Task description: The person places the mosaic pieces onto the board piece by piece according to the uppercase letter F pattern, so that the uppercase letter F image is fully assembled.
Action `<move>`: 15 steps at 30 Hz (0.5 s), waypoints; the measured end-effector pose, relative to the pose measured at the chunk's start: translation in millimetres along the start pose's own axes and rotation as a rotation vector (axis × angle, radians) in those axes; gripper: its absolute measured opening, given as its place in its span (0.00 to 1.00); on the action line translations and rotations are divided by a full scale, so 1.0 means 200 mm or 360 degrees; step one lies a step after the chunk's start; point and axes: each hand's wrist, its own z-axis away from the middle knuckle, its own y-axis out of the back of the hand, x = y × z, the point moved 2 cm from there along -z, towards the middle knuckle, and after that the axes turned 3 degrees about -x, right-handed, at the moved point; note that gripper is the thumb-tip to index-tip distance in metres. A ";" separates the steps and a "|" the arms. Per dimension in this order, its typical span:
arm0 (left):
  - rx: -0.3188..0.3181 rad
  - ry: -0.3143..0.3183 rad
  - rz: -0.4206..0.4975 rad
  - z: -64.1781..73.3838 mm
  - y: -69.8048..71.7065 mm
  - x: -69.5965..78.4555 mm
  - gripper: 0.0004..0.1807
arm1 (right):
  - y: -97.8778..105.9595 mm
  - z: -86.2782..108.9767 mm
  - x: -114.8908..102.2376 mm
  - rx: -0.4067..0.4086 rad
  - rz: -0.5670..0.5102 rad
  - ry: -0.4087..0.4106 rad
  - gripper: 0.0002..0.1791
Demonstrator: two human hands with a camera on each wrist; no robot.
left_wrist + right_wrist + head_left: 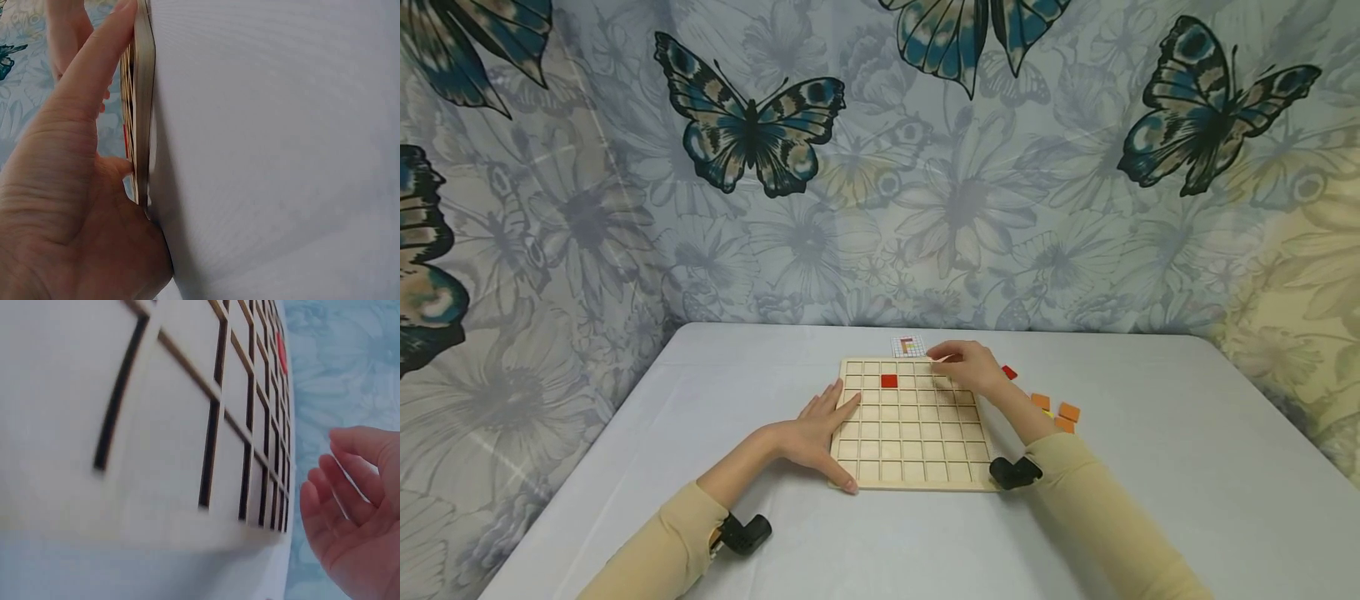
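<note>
Sleeves (1112, 517) nearest us. Left grip (812, 433) splayed on board (912, 450) atop desk (1180, 417); right grip (970, 367) slack, apparently empty, at far edge. We've one red tile (889, 381) seated; loose tiles (1069, 412) likely remain.

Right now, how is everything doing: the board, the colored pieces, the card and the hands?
Board: flat on the table
Red square: sitting in a board space
Other red piece: loose, right of the board
Orange pieces: loose, also right
Yellow piece: partly hidden
Card: pattern up, beyond the board
Left hand: spread, touching the board
Right hand: fingers curved, no piece visible in it
</note>
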 end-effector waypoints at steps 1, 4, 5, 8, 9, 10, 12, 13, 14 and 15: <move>0.0002 -0.0003 0.0000 0.00 0.00 0.00 0.74 | 0.02 0.01 0.01 0.0018 -0.0008 -0.0024 0.18; 0.0006 -0.0011 0.0001 0.00 0.00 0.00 0.74 | 0.07 0.02 0.06 0.0073 -0.0002 -0.0084 0.18; 0.0008 -0.0014 0.0002 0.00 0.00 0.00 0.74 | 0.08 0.03 0.07 0.0092 0.0017 -0.0093 0.18; 0.0011 -0.0015 0.0001 0.01 0.00 0.01 0.74 | 0.13 0.04 0.12 0.0152 0.0088 -0.0110 0.18; 0.0012 -0.0015 0.0000 0.01 0.00 0.01 0.74 | 0.14 0.05 0.13 0.0169 0.0113 -0.0109 0.18; 0.0013 -0.0014 0.0001 0.01 0.00 0.01 0.74 | 0.15 0.05 0.14 0.0187 0.0142 -0.0111 0.18; 0.0014 -0.0013 0.0000 0.01 0.00 0.01 0.74 | 0.18 0.06 0.17 0.0224 0.0201 -0.0110 0.17; 0.0015 -0.0013 0.0000 0.01 0.00 0.01 0.74 | 0.18 0.07 0.18 0.0239 0.0229 -0.0108 0.17; 0.0015 -0.0011 -0.0001 0.01 0.00 0.01 0.74 | 0.19 0.07 0.19 0.0253 0.0257 -0.0109 0.17; 0.0015 -0.0010 -0.0002 0.01 0.00 0.01 0.74 | 0.20 0.08 0.20 0.0268 0.0279 -0.0120 0.17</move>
